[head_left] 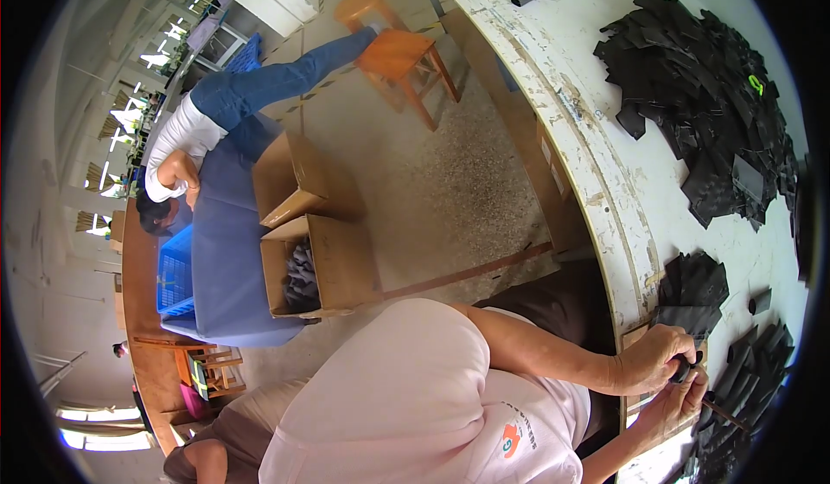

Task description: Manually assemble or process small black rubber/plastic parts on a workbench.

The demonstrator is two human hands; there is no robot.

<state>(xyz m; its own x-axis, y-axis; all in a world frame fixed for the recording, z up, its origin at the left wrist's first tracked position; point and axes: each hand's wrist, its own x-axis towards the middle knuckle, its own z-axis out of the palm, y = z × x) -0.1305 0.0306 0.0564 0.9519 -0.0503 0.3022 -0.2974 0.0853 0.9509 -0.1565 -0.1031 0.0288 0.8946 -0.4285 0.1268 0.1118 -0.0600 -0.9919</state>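
Observation:
My left hand (661, 358) is closed around a small black piece (689, 366) at the near edge of the white worktable (605, 138). Just below it, my right hand (683, 399) pinches a thin brown stick-like tool (722, 415) whose tip points to the same piece. Both hands rest over a small wooden board (638, 335). A stack of black flat pieces (692, 287) lies right above my hands, and a spread of black strips (750, 378) lies beside them.
A big heap of black pieces (709, 95) covers the far part of the table. Across the floor, a person in a white top and blue jeans (251, 95) bends over open cardboard boxes (316, 263) on a blue cloth. Orange stools (402, 56) stand nearby.

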